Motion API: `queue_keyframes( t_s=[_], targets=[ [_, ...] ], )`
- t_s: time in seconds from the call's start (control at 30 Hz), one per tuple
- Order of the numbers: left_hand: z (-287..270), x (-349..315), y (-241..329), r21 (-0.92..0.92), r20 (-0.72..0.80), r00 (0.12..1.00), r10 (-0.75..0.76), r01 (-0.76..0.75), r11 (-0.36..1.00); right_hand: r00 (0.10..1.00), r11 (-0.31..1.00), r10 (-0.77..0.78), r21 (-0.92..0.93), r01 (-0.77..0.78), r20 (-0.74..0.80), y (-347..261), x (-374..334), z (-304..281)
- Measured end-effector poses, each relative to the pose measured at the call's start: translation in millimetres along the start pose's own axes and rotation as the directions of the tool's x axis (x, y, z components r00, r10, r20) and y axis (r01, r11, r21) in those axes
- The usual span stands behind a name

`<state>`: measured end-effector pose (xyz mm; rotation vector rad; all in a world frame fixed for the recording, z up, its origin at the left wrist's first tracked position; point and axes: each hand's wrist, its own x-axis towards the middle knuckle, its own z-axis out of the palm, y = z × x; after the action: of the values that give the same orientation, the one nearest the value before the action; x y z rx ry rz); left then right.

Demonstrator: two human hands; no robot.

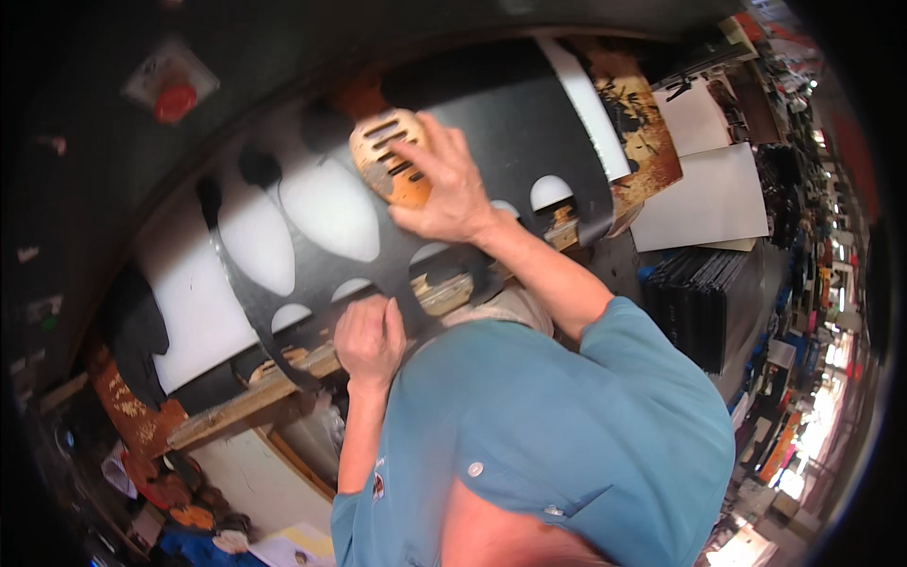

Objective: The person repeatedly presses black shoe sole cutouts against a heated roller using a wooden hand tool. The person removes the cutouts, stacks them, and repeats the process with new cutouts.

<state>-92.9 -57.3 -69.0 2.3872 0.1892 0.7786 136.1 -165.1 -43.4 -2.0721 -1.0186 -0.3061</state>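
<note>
A tan, slotted, sole-shaped cutting die (pixel 408 194) stands on a black sheet (pixel 510 123). My right hand (pixel 449 184) is closed around its right side, fingers reaching over the slotted top. Rounded and sole-shaped openings run through the sheet, and a white board (pixel 331 213) shows beneath them. Left of the die, narrow black strips of the sheet hang between the openings. My left hand (pixel 368 340) is curled into a fist close to the near edge of the sheet; whether anything is inside it is hidden.
A dark machine body with a red button (pixel 175 102) rises beyond the work surface. Its near side has a wooden edge (pixel 255 406). Pale sheets (pixel 704 203) and a stack of dark sheets (pixel 690 307) stand to the right. Assorted items lie at the lower left.
</note>
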Motion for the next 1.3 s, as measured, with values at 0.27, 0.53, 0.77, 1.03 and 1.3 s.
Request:
queue_keyframes(
  t_s=[0.27,0.53,0.77,1.03,1.3],
  targets=[
    [-12,-15,-5,0.119,-0.06,0.998,0.014,-0.007,0.993,1.0,0.978,-0.023,0.205,0.024,-0.008,7,4,-49],
    [-9,-21,-11,0.209,-0.138,0.99,-0.024,0.053,0.976,0.901,1.0,0.001,-0.01,-0.006,-0.433,35,8,-174],
    [-9,-11,-14,0.278,-0.174,0.984,-0.046,0.094,0.956,0.907,0.959,0.274,0.162,-0.233,-0.32,47,-120,-110],
    [-7,-10,-18,0.253,-0.186,0.981,-0.06,0.107,0.961,0.954,0.951,-0.157,-0.3,0.076,-0.254,61,-141,-87],
    [-1,-18,-12,0.291,-0.155,0.985,-0.072,0.115,0.95,0.967,0.966,-0.109,-0.254,0.049,-0.23,65,-144,-90]
  ],
)
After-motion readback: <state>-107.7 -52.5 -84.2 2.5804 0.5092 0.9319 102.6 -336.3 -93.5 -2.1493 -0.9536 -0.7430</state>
